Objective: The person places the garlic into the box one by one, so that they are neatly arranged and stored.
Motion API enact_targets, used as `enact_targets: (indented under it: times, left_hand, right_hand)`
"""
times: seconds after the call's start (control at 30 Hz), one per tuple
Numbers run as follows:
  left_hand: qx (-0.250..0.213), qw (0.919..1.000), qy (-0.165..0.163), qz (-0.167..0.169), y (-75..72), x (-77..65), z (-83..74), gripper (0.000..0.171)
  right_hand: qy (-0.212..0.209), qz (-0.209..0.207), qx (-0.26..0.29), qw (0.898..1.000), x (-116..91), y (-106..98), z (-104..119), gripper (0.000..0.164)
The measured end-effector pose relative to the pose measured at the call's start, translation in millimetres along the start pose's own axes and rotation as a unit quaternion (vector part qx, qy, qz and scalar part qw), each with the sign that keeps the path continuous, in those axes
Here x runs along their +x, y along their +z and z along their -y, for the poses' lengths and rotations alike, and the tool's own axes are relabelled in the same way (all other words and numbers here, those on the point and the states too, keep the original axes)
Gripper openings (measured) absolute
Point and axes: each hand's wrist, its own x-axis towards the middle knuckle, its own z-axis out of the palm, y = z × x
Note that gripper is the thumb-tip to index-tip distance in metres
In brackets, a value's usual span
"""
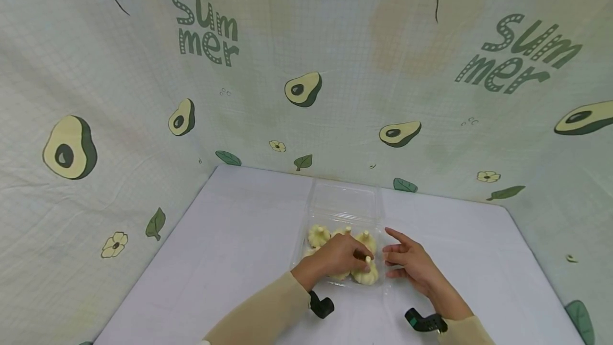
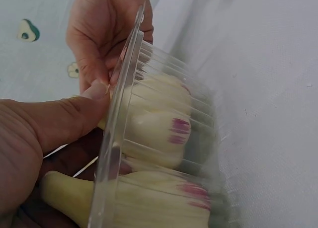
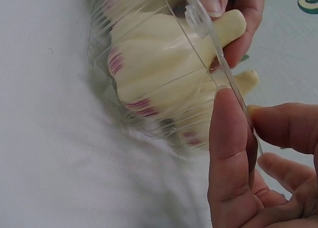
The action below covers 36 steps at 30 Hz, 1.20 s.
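A clear plastic box point(image 1: 381, 276) holds several pale garlic bulbs point(image 1: 318, 236), their stems pointing up. Purple streaks mark the bulbs near their bases. My left hand point(image 1: 337, 255) reaches over the box from the left and grips the front-right garlic bulb point(image 1: 366, 276) by its stem. Part of that grip is hidden behind the rim in the left wrist view. At the box's right side, my right hand point(image 1: 409, 262) pinches the rim point(image 3: 233, 84), with the thumb point(image 3: 228, 143) against the outer wall and a fingertip on the other side.
Folded back, the box's clear lid point(image 1: 345, 201) lies toward the rear of the white table point(image 1: 215, 260). A patterned cloth point(image 1: 335, 41) with avocados and lettering rises behind the table and along its sides. Black wrist mounts point(image 1: 322, 306) sit on both wrists.
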Motion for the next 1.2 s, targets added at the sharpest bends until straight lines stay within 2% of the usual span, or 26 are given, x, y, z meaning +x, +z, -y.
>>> enact_targets:
  times: [0.37, 0.73, 0.93, 1.2]
  left_hand:
    - [-0.005, 1.0000, 0.000, 0.001, -0.3, 0.0, 0.3, 0.021]
    - [-0.027, 0.9996, -0.003, 0.009, -2.8, -0.9, 0.6, 0.030]
    - [-0.063, 0.9980, 0.007, 0.002, -5.1, -1.5, 0.5, 0.032]
    - [-0.126, 0.9920, 0.007, -0.008, -7.9, -4.2, -2.1, 0.034]
  right_hand:
    - [-0.002, 0.003, 0.003, 1.000, 0.8, -0.7, 0.1, 0.078]
    - [-0.006, 0.014, -0.004, 1.000, -0.8, 0.0, 2.0, 0.079]
    - [-0.008, 0.014, -0.005, 1.000, -1.5, 0.1, 2.6, 0.078]
    - [-0.006, 0.010, -0.002, 1.000, -0.3, -1.1, 0.9, 0.078]
